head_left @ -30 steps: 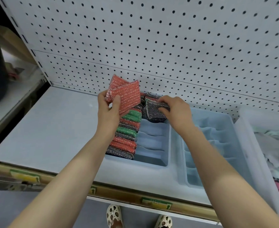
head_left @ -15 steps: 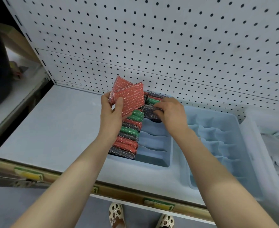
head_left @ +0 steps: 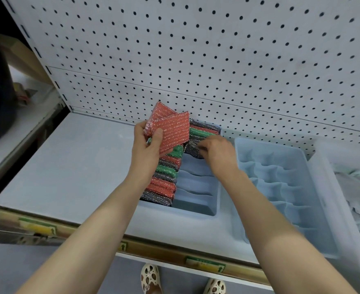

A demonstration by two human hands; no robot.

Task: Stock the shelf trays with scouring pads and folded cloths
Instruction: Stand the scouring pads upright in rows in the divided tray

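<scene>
Overhead, from the head view: left hand (head_left: pixel 148 148) lifted above the tray, thumb and fingers clamped on 2 red scouring pads (head_left: pixel 170 129), flat rectangles of glittery woven mesh, fanned toward 12 o'clock. Right hand (head_left: pixel 216 152) at 3 o'clock of those, fingers curled around a dark silver pad (head_left: pixel 192 150), pressing it into the far end of the right column. Pale blue plastic tray (head_left: pixel 196 212), wavy dividers; left column packed with red, green and grey pads (head_left: pixel 164 179) on edge, near right slots bare. Second blue divided tray (head_left: pixel 281 187) at 3 o'clock. Crumpled soft cloths (head_left: pixel 357 187) in a clear bin further right. White perforated pegboard (head_left: pixel 196 49) at 12 o'clock.
</scene>
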